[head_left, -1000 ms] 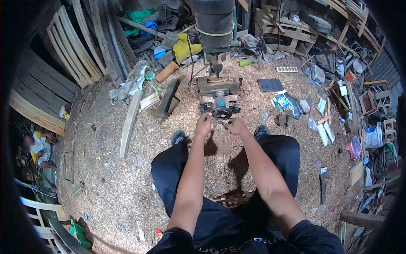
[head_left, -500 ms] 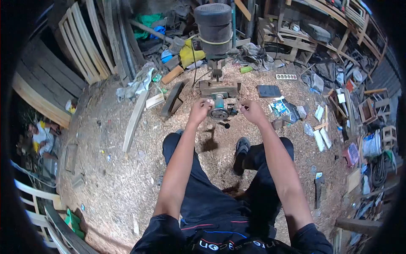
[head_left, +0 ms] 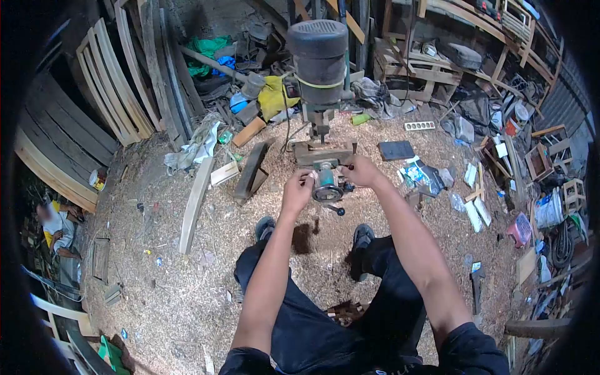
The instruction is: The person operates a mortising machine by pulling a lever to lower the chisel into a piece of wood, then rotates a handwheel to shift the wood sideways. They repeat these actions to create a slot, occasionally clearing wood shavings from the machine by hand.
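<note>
In front of me stands a bench machine like a drill press, its dark motor [head_left: 317, 56] above a chuck [head_left: 321, 128]. Below the chuck a wooden block [head_left: 312, 154] lies across the work area. Nearer me is a green vise-like part [head_left: 325, 178] with a round handwheel [head_left: 327, 194] and a black-knobbed crank [head_left: 339, 211]. My left hand [head_left: 297, 190] is at the green part's left side, fingers curled together; whatever they pinch is too small to tell. At the right side, my right hand [head_left: 364, 172] has its fingers closed close to the block's end, their contents hidden.
Wood shavings cover the floor [head_left: 169, 300]. Left of the machine lie a dark beam [head_left: 253, 169] and a pale curved plank [head_left: 196, 206]. A dark slab [head_left: 396, 150] and power strip [head_left: 419, 126] lie right. A person [head_left: 59, 228] sits at the far left.
The view has shifted, so the machine appears slightly lower. The crank knob has swung a little right and my feet appear farther apart. Both hands stay beside the green part.
</note>
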`<move>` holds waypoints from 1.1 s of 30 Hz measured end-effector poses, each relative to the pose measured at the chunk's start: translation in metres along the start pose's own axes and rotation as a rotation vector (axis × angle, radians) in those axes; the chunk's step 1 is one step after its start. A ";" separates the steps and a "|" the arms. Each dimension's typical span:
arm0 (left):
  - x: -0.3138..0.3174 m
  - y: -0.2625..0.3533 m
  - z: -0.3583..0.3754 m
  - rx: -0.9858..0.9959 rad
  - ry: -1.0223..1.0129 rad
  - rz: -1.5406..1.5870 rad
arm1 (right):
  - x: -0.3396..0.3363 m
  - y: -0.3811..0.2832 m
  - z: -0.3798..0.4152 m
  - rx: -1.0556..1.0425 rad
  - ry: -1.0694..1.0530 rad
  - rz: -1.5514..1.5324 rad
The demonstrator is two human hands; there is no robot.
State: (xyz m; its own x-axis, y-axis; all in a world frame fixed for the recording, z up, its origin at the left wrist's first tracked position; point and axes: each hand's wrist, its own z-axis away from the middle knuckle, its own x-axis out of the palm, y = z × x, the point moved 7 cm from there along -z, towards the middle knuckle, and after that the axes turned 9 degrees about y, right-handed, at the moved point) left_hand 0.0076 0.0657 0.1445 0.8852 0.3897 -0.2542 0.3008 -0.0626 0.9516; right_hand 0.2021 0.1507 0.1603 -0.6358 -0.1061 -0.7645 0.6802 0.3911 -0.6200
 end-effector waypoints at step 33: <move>0.090 -0.211 -0.010 -0.435 0.195 0.309 | 0.145 0.067 0.019 0.257 0.524 -0.263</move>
State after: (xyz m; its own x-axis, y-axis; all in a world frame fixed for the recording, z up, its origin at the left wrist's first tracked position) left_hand 0.0202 0.1233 -0.0769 0.8147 0.5782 0.0449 -0.1724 0.1675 0.9707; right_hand 0.1617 0.1443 0.0046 -0.8433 0.3174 -0.4337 0.5014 0.1738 -0.8476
